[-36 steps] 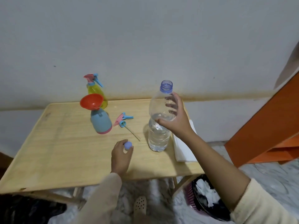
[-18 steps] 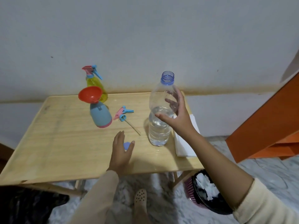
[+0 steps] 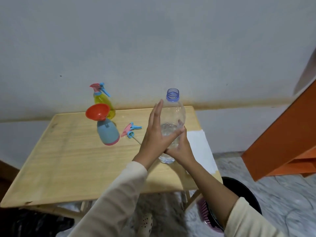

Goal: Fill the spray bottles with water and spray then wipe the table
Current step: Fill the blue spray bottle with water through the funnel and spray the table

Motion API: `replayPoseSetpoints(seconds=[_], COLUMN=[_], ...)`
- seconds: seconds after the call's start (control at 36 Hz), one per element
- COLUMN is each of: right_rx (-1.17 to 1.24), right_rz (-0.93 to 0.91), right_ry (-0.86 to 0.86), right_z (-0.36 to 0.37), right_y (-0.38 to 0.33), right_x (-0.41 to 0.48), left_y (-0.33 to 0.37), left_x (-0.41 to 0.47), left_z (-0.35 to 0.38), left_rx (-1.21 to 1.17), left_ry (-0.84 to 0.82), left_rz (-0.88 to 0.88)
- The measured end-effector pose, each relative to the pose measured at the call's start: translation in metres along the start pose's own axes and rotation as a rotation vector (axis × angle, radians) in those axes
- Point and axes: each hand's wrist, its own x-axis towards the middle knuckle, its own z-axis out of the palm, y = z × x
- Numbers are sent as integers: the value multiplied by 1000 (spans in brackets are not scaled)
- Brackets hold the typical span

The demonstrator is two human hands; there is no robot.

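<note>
A clear water bottle (image 3: 174, 108), uncapped and about one third full, is upright over the right part of the wooden table (image 3: 68, 159). My right hand (image 3: 182, 148) grips its lower half from the right. My left hand (image 3: 154, 134) lies flat against its left side, fingers straight and thumb across the front. A blue spray bottle (image 3: 108, 133) with a red funnel (image 3: 97, 111) in its neck stands to the left. Its pink and blue spray head (image 3: 130, 130) lies loose beside it. A yellow spray bottle (image 3: 103, 102) with its head on stands behind. The bottle cap is hidden.
A white folded cloth (image 3: 200, 147) lies on the table's right edge, just right of my hands. A black bin (image 3: 239, 194) stands on the floor below that corner. Orange furniture (image 3: 282, 134) is at the right. The wall runs behind the table.
My left hand has left the small blue cap on the table and risen to the bottle's left side. My right hand has slid lower on the bottle.
</note>
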Motion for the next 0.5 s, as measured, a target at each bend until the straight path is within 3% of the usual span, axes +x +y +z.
replayPoseSetpoints(seconds=[0.19, 0.5], right_rx=[-76, -239], right_rz=[19, -170], right_ry=[91, -31], right_z=[9, 35], right_y=[6, -15], right_x=[9, 32], left_y=[-16, -43], left_x=[13, 17], left_z=[-18, -64], left_rx=[-1, -307], left_ry=[-23, 235], left_rz=[25, -98])
